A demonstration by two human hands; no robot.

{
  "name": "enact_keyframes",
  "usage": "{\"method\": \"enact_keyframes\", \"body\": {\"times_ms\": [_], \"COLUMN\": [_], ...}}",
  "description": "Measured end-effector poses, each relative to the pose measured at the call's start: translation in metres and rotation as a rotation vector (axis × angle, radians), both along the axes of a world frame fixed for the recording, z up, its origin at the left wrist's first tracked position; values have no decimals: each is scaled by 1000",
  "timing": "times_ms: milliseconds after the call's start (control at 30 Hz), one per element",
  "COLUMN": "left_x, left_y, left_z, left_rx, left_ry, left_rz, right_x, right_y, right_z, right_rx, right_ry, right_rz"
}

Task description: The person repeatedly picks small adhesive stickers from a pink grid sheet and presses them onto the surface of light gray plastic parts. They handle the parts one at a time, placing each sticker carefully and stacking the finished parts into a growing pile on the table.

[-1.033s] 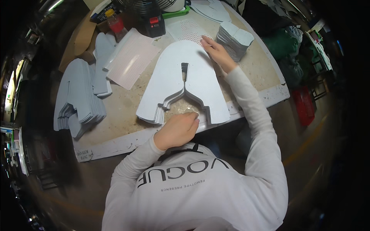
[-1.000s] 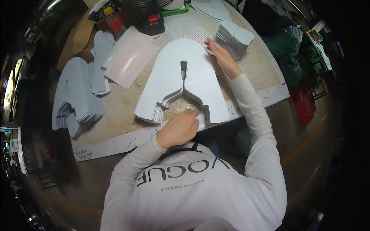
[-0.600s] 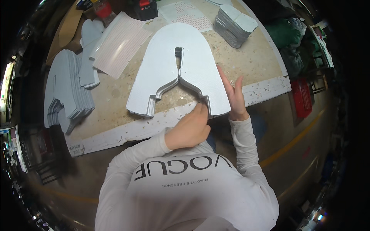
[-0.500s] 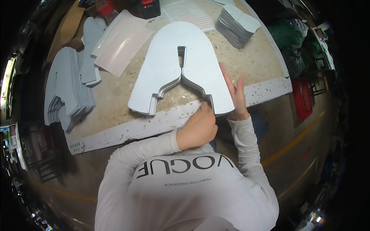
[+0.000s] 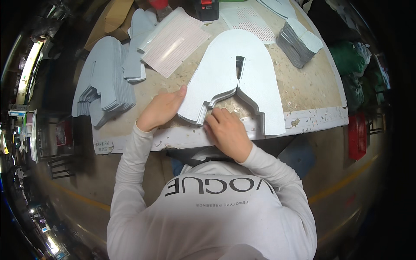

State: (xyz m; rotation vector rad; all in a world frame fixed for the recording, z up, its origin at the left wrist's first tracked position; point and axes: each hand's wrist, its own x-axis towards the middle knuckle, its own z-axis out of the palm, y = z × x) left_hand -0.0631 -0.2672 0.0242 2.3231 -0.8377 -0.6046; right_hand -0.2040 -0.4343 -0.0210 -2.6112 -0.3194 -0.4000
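A thick stack of white U-shaped cut sheet pieces (image 5: 255,52) lies before me, its two legs pointing toward me and a narrow slot at its middle. My left hand (image 5: 161,109) lies along the outer edge of the left leg, fingers stretched out against it and partly hidden. In the gap between the legs, my right hand (image 5: 229,132) is closed with bent fingers at the inner edge of that same leg. Its fingertips are partly out of sight. The layers show along the stack's inner edges.
Stacks of grey pieces (image 5: 106,73) stand at left, beside a patterned sheet (image 5: 175,41). A cardboard box (image 5: 116,19), red-capped jar (image 5: 161,5) and black-red battery pack (image 5: 207,9) are at the back. Another grey stack (image 5: 299,43) is at right. A red basket (image 5: 357,136) stands beyond the worktable (image 5: 312,119).
My hands have shifted from the stack's right leg to its left leg. The right hand is now inside the gap and the left outside. The whole view has shifted.
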Motion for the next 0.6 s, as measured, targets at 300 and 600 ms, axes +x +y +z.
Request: {"method": "enact_keyframes", "body": {"times_ms": [300, 600], "left_x": [-32, -50], "left_y": [3, -26], "left_z": [-3, -6], "left_rx": [86, -172], "left_ry": [-227, -555], "left_rz": [-127, 169], "right_x": [4, -16], "right_y": [20, -66], "right_z": [-15, 74], "right_rx": [-21, 333], "right_ry": [-26, 95], "right_rz": [-45, 99]}}
